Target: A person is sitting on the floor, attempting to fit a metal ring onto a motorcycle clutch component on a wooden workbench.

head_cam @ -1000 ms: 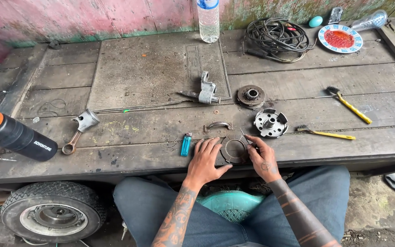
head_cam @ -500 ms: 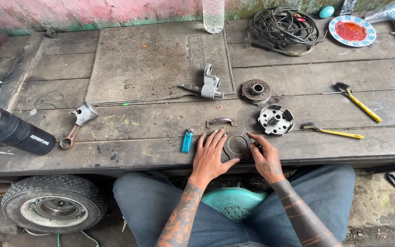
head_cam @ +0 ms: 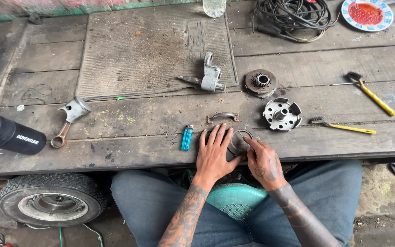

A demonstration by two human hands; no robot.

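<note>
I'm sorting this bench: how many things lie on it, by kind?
Yellow-handled brushes: 2
Round metal parts: 3
Piston with rod: 1
Blue lighter: 1
Curved metal bracket: 1
Total: 8

Both my forearms come up from the near edge, tattooed, angling inward toward each other. My left hand (head_cam: 215, 153) lies palm down, fingers spread and pointing to the far side, thumb stretched right. My right hand (head_cam: 264, 160) sits just right of it, back of the hand up, fingers curled, index finger and thumb reaching far-left toward my left thumb. Wrists low, both hands close together, near the middle. Knees spread below the forearms.
</note>
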